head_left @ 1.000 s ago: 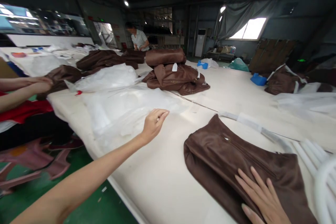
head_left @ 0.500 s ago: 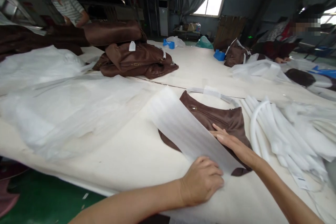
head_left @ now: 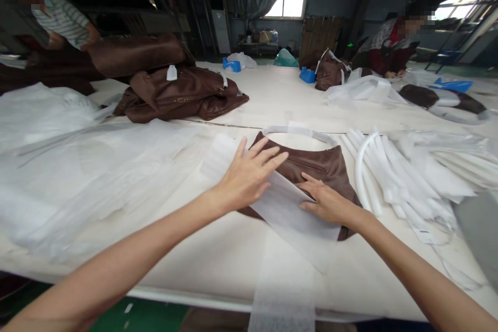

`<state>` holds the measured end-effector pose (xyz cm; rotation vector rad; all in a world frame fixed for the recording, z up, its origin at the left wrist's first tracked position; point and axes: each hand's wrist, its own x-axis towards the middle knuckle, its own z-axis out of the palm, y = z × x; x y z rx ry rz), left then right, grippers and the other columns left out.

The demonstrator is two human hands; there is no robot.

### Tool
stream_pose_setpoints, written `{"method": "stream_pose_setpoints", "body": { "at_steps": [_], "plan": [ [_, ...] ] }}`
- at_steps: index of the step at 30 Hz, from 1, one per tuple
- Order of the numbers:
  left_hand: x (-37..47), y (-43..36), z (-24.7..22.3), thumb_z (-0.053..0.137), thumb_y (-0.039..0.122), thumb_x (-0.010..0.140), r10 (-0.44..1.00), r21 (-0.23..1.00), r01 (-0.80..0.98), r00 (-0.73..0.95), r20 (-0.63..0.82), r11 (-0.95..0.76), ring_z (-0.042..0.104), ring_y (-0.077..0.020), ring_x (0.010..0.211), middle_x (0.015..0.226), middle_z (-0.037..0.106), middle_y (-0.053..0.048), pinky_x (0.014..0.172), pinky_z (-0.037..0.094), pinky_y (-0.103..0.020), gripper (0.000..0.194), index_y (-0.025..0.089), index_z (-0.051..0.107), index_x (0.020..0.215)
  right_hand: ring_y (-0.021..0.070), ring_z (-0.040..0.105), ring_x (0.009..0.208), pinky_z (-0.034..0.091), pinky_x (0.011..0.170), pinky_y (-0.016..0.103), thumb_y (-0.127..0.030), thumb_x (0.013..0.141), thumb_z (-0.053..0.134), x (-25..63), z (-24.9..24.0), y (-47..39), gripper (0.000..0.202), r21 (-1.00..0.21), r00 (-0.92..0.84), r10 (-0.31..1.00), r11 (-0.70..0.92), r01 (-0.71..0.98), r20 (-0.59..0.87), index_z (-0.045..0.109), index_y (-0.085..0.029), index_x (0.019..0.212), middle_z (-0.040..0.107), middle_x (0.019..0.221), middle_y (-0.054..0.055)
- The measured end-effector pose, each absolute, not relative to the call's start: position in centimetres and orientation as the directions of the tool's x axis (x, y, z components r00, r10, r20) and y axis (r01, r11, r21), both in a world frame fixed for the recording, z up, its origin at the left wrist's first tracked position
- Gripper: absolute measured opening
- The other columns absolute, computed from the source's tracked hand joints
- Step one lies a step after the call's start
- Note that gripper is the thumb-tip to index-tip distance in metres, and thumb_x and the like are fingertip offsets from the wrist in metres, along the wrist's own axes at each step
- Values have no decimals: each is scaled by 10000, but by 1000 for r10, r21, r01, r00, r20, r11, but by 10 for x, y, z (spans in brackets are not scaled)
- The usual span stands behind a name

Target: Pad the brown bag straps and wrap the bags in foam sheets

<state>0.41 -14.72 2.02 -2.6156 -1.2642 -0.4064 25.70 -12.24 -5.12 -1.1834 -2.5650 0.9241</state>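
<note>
Brown and probably supple, the bag (head_left: 334, 166) lies on the table (head_left: 202, 264) under a thin white sheet (head_left: 286, 210), likely light, slippery, best taken by its edges, our left hand (head_left: 245, 179) and right hand (head_left: 330, 202) spreading loose fingers over both.

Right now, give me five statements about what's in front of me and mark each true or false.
1. The white sheet lies across part of the brown bag. True.
2. Your left hand is clenched in a fist. False: its fingers are spread.
3. Your right hand is nearer the white tubes than your left. True.
4. The tubes lie left of that bag. False: they lie right.
5. A white tag shows on the stacked bags. True.
</note>
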Motion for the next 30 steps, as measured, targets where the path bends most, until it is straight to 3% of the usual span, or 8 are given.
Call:
{"method": "stream_pose_setpoints", "body": {
  "at_steps": [2,4,7,12,16,21,26,30],
  "plan": [
    [-12,-135,26,719,181,799,770,-142,794,608,193,-591,598,-297,1096,994,691,-60,1088,304,-600,297,199,641,1085,302,196,1481,223,1173,583,-219,847,619,260,-49,-124,552,-610,-647,757,473,635,-87,497,-212,1385,509,1450,105],
    [-22,-139,23,657,198,853,783,-169,794,606,142,-584,637,-213,840,805,647,-17,927,459,-434,22,187,640,860,287,293,1450,289,1162,539,-279,848,634,266,-47,-129,625,-625,-621,784,476,618,-16,415,-239,1433,462,1486,108],
    [-30,-167,10,561,219,921,774,-93,794,607,180,-601,589,-159,694,793,598,-4,648,443,-279,111,190,595,820,248,378,1411,371,1132,462,-295,860,625,278,-46,-143,598,-602,-588,798,535,592,131,367,-273,1399,345,1557,99],
    [-33,-190,-17,531,208,937,771,100,768,612,175,-632,557,-120,645,820,563,11,524,361,-225,89,196,572,859,241,539,1280,531,952,399,-226,911,539,297,-49,-168,66,-432,-602,785,599,674,149,517,-251,969,385,1531,86],
    [-29,-167,-21,571,203,912,758,130,754,605,245,-644,583,-146,783,917,587,-18,616,429,-241,56,197,576,856,237,636,1136,560,859,377,-227,950,475,304,-48,-174,124,-279,-576,785,620,734,229,517,-236,833,543,1387,89],
    [-29,-136,-18,670,202,849,720,115,734,601,347,-669,523,-266,1156,1234,584,-89,964,436,-404,136,185,546,796,206,681,916,534,726,324,-260,971,465,303,-40,-162,141,-113,-546,751,620,776,372,514,-226,843,638,1190,72],
    [-28,-121,-16,644,263,876,840,152,827,524,141,-541,619,-191,803,913,654,-14,707,447,-303,143,207,534,946,190,618,707,467,647,316,-229,965,485,298,-46,-146,136,17,-551,720,601,799,422,534,-201,841,637,855,51],
    [-22,-114,-7,608,258,872,827,167,812,561,41,-560,625,-178,847,969,638,2,672,424,-261,203,242,542,1063,256,605,932,468,803,384,-224,938,546,291,-39,-160,64,32,-525,640,618,786,561,566,-163,943,630,1024,129]
  ]
}}
